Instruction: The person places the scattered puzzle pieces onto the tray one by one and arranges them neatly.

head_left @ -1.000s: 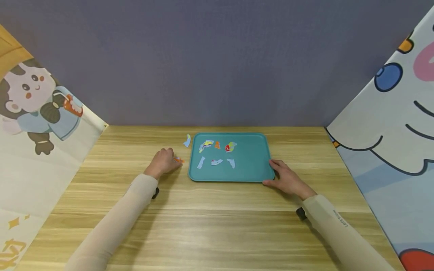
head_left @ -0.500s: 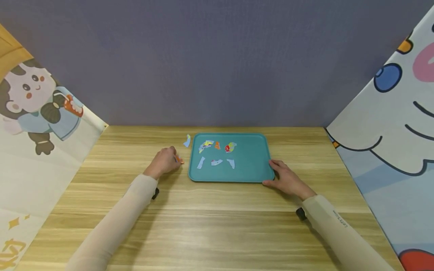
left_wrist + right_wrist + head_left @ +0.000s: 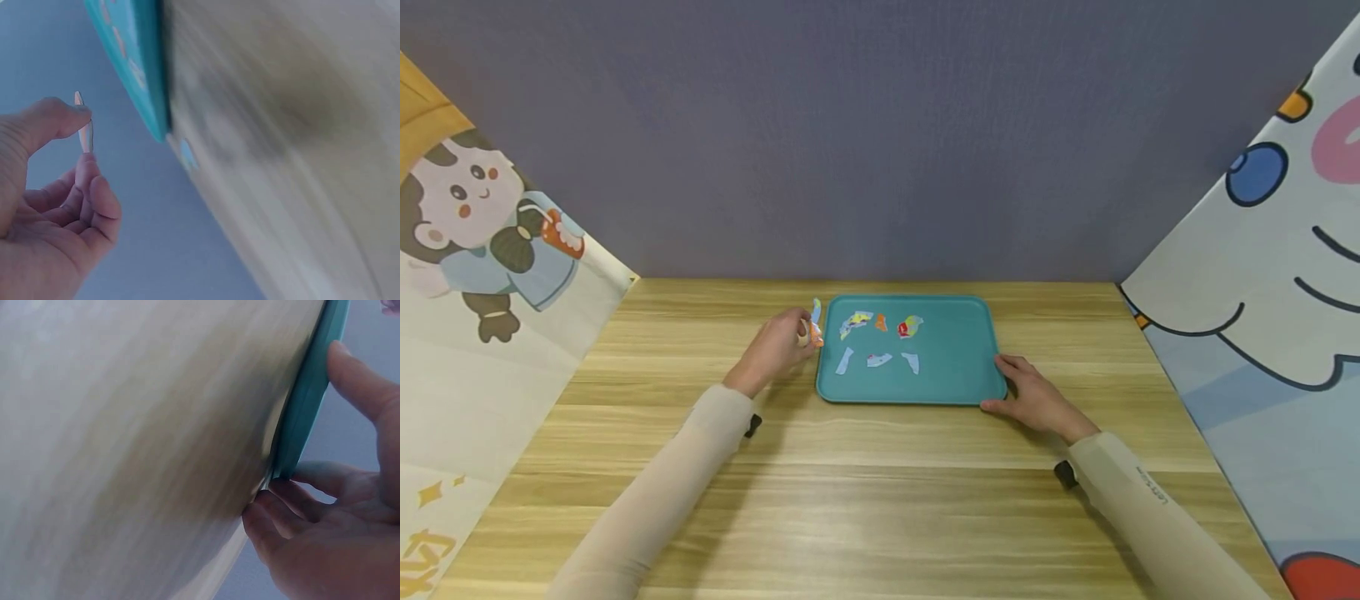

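Observation:
My left hand pinches a thin, irregular orange-and-pale puzzle piece between thumb and fingers, just off the tray's left rim. In the left wrist view this piece appears edge-on, raised above the tabletop. Behind it a pale blue puzzle piece lies on the table. The teal tray carries several flat pieces in two rows, among them an orange piece and a red-and-yellow piece. My right hand holds the tray's near right corner, thumb along the front edge and fingers at the right side.
The wood-grain table extends in front of and around the tray. A grey upright panel closes off the back, and panels with cartoon prints stand at the left and right sides.
My left hand has lifted the orange puzzle piece off the table and moved it back and rightward to the tray's left rim. The right hand and the tray have stayed in place.

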